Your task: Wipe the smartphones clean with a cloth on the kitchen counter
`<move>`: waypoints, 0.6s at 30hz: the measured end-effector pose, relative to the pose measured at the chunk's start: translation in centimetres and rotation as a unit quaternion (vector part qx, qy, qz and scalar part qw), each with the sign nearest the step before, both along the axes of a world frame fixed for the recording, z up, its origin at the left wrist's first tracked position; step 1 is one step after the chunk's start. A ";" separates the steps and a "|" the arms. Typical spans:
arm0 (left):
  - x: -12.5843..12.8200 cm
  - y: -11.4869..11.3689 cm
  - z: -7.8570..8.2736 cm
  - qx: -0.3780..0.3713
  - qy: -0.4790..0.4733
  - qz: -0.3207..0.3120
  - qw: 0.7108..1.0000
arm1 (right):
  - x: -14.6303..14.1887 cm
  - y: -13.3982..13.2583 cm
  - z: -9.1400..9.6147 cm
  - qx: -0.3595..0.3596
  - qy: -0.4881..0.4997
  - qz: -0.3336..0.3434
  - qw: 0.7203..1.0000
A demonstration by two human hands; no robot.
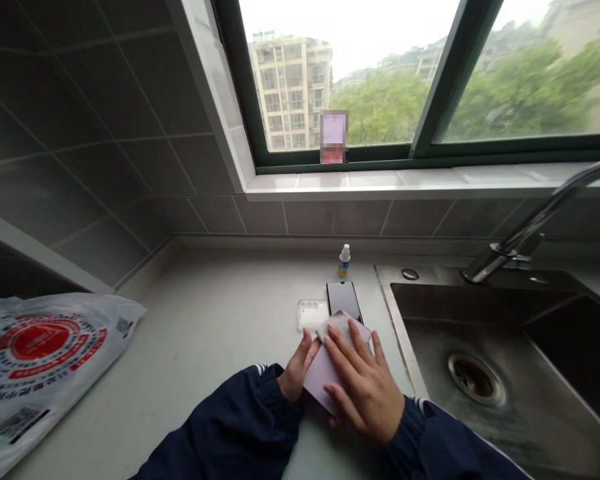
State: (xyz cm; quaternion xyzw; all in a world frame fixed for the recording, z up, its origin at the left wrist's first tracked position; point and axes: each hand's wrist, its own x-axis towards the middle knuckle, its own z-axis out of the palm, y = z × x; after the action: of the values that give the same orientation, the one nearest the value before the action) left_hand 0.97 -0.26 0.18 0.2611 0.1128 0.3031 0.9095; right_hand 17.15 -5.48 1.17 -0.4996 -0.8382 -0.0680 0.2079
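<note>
A lilac phone, its flat face up, is tilted over the counter with my left hand closed round its left edge. My right hand lies across the top of it, fingers extended and pressing a small grey cloth against its upper end. The thumb of that hand rests on the lilac surface. Just beyond the hands lies a dark-screened phone, partly covered by the cloth. Beside it on the left sits a clear phone case. A small white-capped spray bottle stands upright behind them.
On the right, a steel sink with a chrome faucet borders the pale counter. A printed plastic bag lies at the far left. Tiled wall and a window sill bound the back.
</note>
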 end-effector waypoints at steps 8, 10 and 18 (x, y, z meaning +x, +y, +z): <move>-0.1 0.1 0.6 0.017 -0.011 -0.092 0.996 | 0.6 0.6 -0.3 0.015 0.022 -0.065 0.998; 0.0 0.1 0.8 0.021 -0.015 -0.087 0.996 | 0.5 0.6 -0.4 0.013 0.025 -0.068 0.997; 0.1 -0.2 -0.1 -0.015 0.004 0.036 0.999 | -0.6 -0.5 0.1 0.011 -0.006 0.029 1.000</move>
State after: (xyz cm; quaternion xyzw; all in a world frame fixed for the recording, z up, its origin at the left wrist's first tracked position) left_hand 1.09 -0.49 0.06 0.2444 0.1304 0.3326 0.9015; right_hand 16.59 -5.96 1.23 -0.4724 -0.8527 -0.0743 0.2102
